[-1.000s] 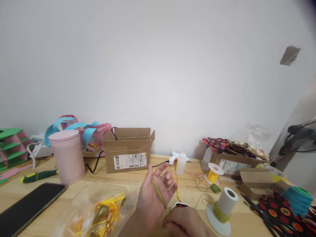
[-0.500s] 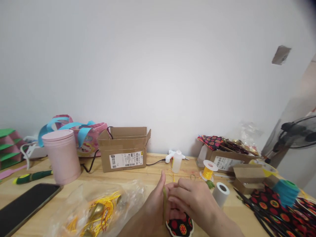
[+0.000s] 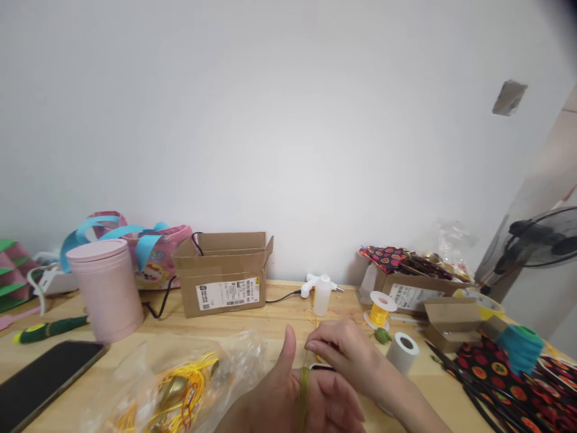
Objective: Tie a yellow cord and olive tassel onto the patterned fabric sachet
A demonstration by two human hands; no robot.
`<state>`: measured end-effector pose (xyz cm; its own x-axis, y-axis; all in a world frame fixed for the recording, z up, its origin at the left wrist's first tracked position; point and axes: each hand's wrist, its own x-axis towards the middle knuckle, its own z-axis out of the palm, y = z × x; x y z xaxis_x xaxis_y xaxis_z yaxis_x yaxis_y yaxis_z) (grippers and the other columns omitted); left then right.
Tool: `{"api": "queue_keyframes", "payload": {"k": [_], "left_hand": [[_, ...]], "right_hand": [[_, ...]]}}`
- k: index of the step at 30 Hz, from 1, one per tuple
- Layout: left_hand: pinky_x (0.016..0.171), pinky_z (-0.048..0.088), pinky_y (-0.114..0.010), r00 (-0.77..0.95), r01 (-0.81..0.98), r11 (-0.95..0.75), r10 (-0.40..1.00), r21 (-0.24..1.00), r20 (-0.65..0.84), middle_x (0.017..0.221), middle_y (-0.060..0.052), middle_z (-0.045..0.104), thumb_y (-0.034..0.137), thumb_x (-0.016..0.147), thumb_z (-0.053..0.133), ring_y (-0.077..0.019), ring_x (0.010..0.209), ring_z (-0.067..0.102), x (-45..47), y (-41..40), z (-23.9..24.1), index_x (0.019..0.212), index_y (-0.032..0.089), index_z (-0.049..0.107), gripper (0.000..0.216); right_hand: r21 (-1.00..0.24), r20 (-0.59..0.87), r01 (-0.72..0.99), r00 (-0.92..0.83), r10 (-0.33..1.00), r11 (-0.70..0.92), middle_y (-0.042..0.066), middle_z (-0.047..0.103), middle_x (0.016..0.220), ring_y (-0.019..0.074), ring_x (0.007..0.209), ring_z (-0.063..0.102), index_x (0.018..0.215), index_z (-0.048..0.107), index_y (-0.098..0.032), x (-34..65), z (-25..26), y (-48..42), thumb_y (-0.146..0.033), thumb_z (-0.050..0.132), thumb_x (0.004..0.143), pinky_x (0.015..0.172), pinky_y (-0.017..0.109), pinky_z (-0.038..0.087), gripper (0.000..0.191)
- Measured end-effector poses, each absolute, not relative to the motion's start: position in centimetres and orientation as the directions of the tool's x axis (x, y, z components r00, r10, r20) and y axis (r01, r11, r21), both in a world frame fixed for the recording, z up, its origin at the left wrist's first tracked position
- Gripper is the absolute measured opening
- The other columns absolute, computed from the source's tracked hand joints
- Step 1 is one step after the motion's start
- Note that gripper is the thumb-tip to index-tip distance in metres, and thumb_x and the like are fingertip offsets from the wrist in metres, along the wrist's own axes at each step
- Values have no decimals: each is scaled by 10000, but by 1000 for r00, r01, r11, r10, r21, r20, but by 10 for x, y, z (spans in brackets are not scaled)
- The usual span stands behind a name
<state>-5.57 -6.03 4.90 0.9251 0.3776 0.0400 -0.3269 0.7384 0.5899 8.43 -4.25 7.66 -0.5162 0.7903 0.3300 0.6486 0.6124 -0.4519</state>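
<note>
Olive-green thread (image 3: 304,385) is wound in several turns around the palm of my left hand (image 3: 288,397). That hand lies palm up, thumb raised and fingers stretched out. Just above the palm, my right hand (image 3: 349,355) pinches a strand of the thread between thumb and forefinger. Behind my hands a white-edged dark fabric piece (image 3: 322,366) is mostly covered. To the left lies a clear plastic bag (image 3: 234,355) with yellow cords (image 3: 193,379) and gold-coloured bells (image 3: 175,391) in it.
A white bottle (image 3: 321,297), a spool of yellow thread (image 3: 379,310) and a white roll (image 3: 402,352) stand beyond my hands. Black scissors (image 3: 469,379) rest on patterned fabric (image 3: 487,367) at right. Farther left are a phone (image 3: 49,379), a pink canister (image 3: 106,291) and a cardboard box (image 3: 223,282).
My left palm has tipped back and its fingers have opened out. My right hand has moved from the left fingers to above the palm. More turns of thread show, and the fabric piece is now mostly hidden.
</note>
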Motion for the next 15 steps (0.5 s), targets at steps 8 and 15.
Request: {"api": "queue_keyframes", "payload": {"k": [8,15], "left_hand": [[662,418,-353,673,-731,594,708,336,214,631,-31,567,585,781,215,-154,609,550,-69,-51,67,870,156,588,575],[744,434,-330,322,-920,296,944,256,66,743,-8,514,300,863,311,-113,687,525,-72,-27,55,913,171,551,277]], "right_hand": [[-450,278,662,-534,798,599,-26,619,628,96,542,536,711,602,-194,76,46,-61,-154,372,820,497,169,356,258],[-284,281,674,-621,731,682,-17,623,682,97,597,551,775,586,-217,70,52,-68,-210,391,838,550,168,362,205]]}}
